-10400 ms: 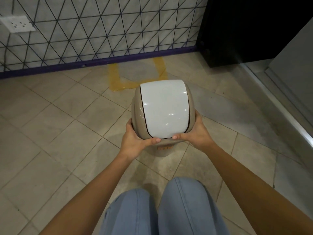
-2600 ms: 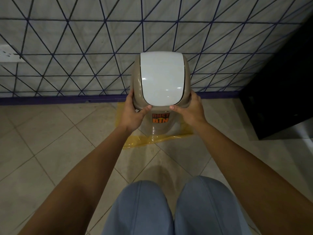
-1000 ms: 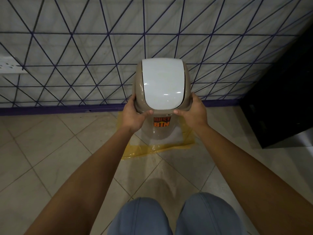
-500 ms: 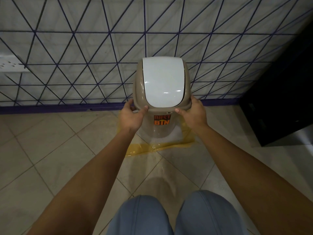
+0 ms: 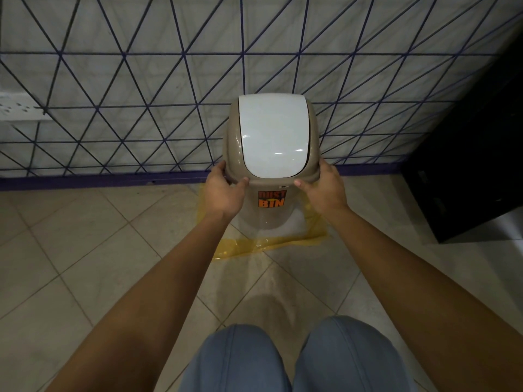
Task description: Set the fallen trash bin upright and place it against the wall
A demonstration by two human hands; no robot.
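Observation:
The beige trash bin with a white swing lid and an orange "DUST BIN" label stands upright on the floor. Its back is close to the tiled wall, though I cannot see whether they touch. My left hand holds the left side of the lid rim, thumb on the front edge. On the rim's right side, my right hand grips the same way. The bin's base sits inside a yellow tape square.
A black cabinet stands at the right, close to the bin. A white wall socket is at the far left. A purple skirting strip runs along the wall's foot. My knees in blue jeans are at the bottom.
Over the earlier frames the bin was carried from the open floor to the wall and set on the yellow square. In the last second it has barely moved; my left thumb shifted on the rim.

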